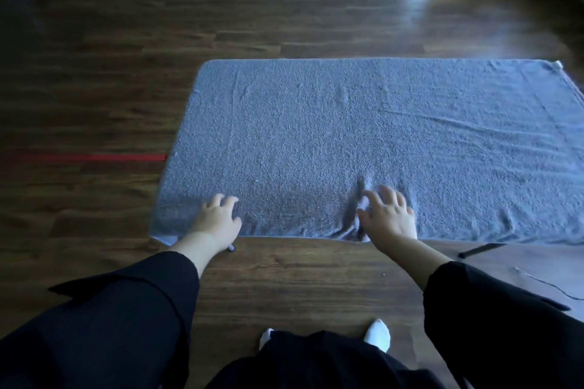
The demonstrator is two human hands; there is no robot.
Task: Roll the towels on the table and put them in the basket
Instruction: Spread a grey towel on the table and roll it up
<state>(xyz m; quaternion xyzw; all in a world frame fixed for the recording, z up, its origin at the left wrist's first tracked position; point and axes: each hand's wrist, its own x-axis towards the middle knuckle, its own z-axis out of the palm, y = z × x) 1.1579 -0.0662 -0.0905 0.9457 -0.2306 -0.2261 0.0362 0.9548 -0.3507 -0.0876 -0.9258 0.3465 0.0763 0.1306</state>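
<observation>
- From the head view we see the towel (363,136), blue-grey, spread flat on the wooden surface (300,278). Its long axis runs left to right, and its right end goes out of the picture.
- The relation that matters is that both hands sit on the near long edge, so the whole cloth stretches away from them toward the far side. We judge that any roll or fold begun here would carry that edge away from the body.
- Our left hand (218,218) rests on top of the towel just beside the near left corner, with its fingers loosely bent. It is not closed round anything we can make out.
- Our right hand (388,218) lies further right along the same edge, about midway along the part in view. Its fingers are spread and pressing down on the cloth, and a pucker of cloth stands up just beside the thumb. We cannot tell whether the thumb nips it.
- The left hand is nearer a short end. The right end lies well apart from both hands.
- No basket shows.
- A red tape strip (85,157) lies left of the towel.
</observation>
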